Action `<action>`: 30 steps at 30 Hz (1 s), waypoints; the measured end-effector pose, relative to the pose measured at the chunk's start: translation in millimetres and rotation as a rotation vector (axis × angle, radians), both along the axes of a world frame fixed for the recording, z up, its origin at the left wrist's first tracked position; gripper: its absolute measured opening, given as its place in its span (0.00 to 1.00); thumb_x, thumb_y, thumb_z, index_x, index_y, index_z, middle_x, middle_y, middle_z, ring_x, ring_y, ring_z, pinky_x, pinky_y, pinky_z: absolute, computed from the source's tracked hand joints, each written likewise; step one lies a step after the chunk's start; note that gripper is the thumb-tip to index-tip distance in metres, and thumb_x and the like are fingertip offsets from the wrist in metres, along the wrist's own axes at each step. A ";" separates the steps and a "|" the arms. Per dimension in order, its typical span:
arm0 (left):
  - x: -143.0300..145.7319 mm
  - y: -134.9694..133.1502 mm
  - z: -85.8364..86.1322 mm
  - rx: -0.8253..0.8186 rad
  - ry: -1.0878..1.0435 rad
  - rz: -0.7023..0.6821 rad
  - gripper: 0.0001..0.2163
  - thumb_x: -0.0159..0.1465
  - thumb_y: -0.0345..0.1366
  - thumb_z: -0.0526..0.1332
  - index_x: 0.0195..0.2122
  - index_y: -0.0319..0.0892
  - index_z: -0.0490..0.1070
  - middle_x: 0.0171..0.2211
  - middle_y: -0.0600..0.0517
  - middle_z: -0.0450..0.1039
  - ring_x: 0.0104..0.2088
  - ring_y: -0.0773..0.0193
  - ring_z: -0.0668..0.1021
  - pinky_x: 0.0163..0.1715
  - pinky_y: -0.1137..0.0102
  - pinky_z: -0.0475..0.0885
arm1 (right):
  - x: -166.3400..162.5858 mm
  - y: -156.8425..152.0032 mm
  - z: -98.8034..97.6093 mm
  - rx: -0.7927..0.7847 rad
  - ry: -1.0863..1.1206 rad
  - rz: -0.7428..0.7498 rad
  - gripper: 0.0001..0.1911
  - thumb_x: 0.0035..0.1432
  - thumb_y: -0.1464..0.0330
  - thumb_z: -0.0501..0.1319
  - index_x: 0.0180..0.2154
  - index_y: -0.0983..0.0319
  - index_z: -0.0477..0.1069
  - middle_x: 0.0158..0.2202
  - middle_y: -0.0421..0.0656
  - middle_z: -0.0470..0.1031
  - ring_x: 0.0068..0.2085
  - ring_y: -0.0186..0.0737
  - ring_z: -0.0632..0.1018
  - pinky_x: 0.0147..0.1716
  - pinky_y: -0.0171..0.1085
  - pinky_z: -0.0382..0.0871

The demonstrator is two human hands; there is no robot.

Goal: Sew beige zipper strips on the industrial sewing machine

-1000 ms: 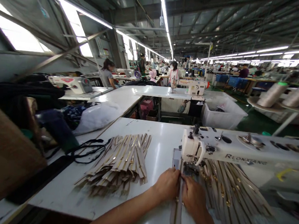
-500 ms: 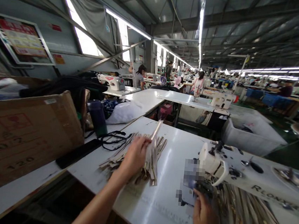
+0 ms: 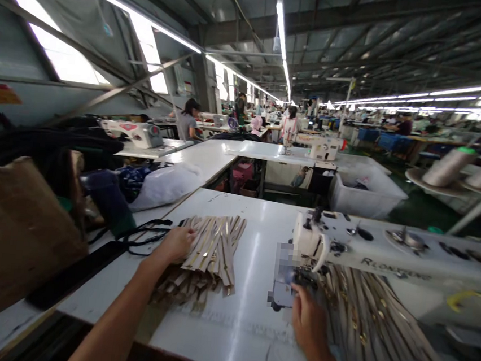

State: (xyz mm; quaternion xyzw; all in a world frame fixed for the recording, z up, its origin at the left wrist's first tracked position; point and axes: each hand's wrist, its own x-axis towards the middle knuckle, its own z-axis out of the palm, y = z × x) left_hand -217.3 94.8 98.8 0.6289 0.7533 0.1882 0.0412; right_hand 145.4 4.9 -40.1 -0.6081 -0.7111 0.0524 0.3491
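A loose pile of beige zippers with gold teeth (image 3: 217,246) lies on the white sewing table (image 3: 207,345). My left hand (image 3: 178,244) rests at the pile's left end, fingers curled closed on a zipper tape; the fingertips are partly hidden. To the right stands a white sewing machine (image 3: 357,245). My right hand (image 3: 307,320) is beside its needle area, index finger stretched out to the metal plate (image 3: 284,295), with nothing visible in it. A bundle of similar zippers (image 3: 369,323) hangs out fanned beneath the machine arm, right of my right hand.
A cardboard box (image 3: 19,221) stands at the left, near a dark bottle (image 3: 108,202) and black cord (image 3: 146,234). A white bin (image 3: 367,190) is behind the machine, thread cones (image 3: 450,166) at the right. Other people sit at machines farther back.
My left hand has drawn back leftward and down from the raised zipper to the pile's left end. That zipper no longer sticks up. The view has turned right; my right hand stays by the needle area.
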 end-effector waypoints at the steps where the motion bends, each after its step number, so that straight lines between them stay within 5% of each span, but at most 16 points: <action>1: 2.7 -1.7 0.5 0.011 0.016 -0.001 0.10 0.66 0.35 0.58 0.43 0.33 0.73 0.43 0.40 0.73 0.46 0.50 0.76 0.49 0.54 0.71 | -0.9 -1.2 4.9 0.014 0.016 0.006 0.19 0.63 0.74 0.45 0.46 0.64 0.73 0.42 0.48 0.81 0.40 0.43 0.81 0.39 0.40 0.74; 3: 17.7 -8.7 -2.0 0.100 0.018 -0.021 0.12 0.65 0.35 0.55 0.43 0.33 0.73 0.45 0.38 0.72 0.48 0.47 0.75 0.50 0.54 0.69 | 0.2 -4.8 15.2 0.066 0.049 -0.002 0.18 0.64 0.73 0.47 0.46 0.63 0.73 0.40 0.47 0.81 0.39 0.41 0.81 0.38 0.37 0.74; 6: 68.0 -32.6 -20.7 0.298 -0.254 -0.199 0.15 0.65 0.45 0.54 0.40 0.39 0.72 0.38 0.46 0.74 0.32 0.58 0.78 0.35 0.67 0.74 | 15.0 -15.0 27.7 0.173 0.090 -0.109 0.14 0.64 0.69 0.50 0.43 0.61 0.73 0.35 0.45 0.79 0.32 0.37 0.79 0.33 0.34 0.72; 9: 135.0 -65.0 -54.7 0.140 -0.511 -0.415 0.15 0.67 0.47 0.52 0.39 0.41 0.71 0.26 0.52 0.73 0.24 0.63 0.75 0.24 0.73 0.69 | 47.7 -30.8 30.1 0.197 0.095 -0.333 0.12 0.62 0.65 0.53 0.42 0.61 0.73 0.36 0.47 0.77 0.33 0.39 0.77 0.35 0.37 0.71; 14: 200.5 -99.1 -96.3 -0.082 -0.579 -0.743 0.12 0.70 0.41 0.52 0.39 0.43 0.73 0.34 0.50 0.76 0.33 0.62 0.77 0.34 0.72 0.69 | 105.8 -54.2 21.9 -0.021 0.136 -0.567 0.18 0.55 0.56 0.56 0.38 0.63 0.72 0.34 0.51 0.77 0.35 0.49 0.78 0.37 0.45 0.72; 21: 197.9 -99.7 -100.5 -0.161 -0.616 -0.834 0.11 0.70 0.38 0.53 0.41 0.44 0.74 0.36 0.50 0.75 0.37 0.62 0.77 0.38 0.71 0.68 | 130.3 -58.2 35.3 -0.244 0.393 -0.457 0.19 0.50 0.55 0.57 0.34 0.62 0.76 0.33 0.51 0.81 0.35 0.49 0.81 0.38 0.43 0.73; 26: 198.3 -101.8 -95.6 -0.166 -0.698 -0.785 0.12 0.69 0.41 0.54 0.44 0.43 0.74 0.38 0.48 0.75 0.38 0.60 0.76 0.41 0.70 0.69 | 140.7 -84.9 75.9 -0.233 0.361 -0.437 0.17 0.51 0.55 0.56 0.30 0.59 0.76 0.32 0.47 0.81 0.34 0.46 0.81 0.35 0.39 0.74; 30: 208.0 -126.2 -102.5 -0.324 -0.941 -0.798 0.16 0.66 0.49 0.59 0.43 0.41 0.75 0.37 0.46 0.76 0.38 0.59 0.76 0.39 0.69 0.70 | 124.0 -115.7 119.6 -0.361 0.255 -0.029 0.12 0.56 0.57 0.58 0.29 0.54 0.75 0.27 0.40 0.78 0.28 0.38 0.78 0.29 0.31 0.71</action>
